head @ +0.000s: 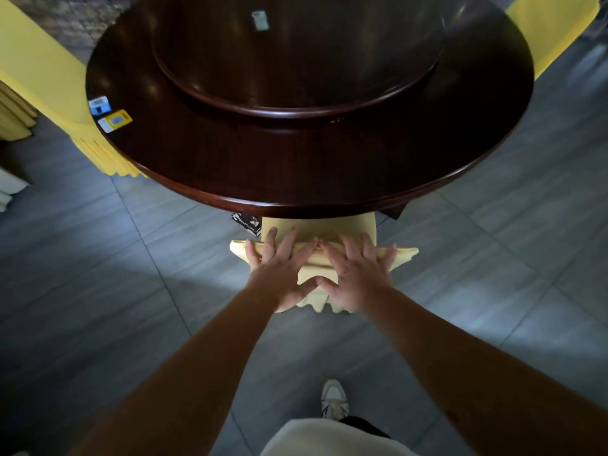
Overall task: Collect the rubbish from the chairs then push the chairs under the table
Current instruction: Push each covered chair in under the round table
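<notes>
A chair in a pale yellow cover (406,253) stands right in front of me, its seat tucked under the edge of the round dark wooden table (296,179). My left hand (283,268) and my right hand (355,274) lie flat side by side on the top of the chair's backrest, fingers spread, thumbs touching and hanging over its near side. Neither hand holds any rubbish. No rubbish shows on the visible part of this chair; the seat is hidden under the table.
A raised turntable (296,54) fills the table's middle, with a small packet (260,20) on it. Two small cards (108,115) lie at the table's left edge. Yellow-covered chairs stand at the left (42,77) and far right (552,31). Grey tiled floor all around; my shoe (334,399) below.
</notes>
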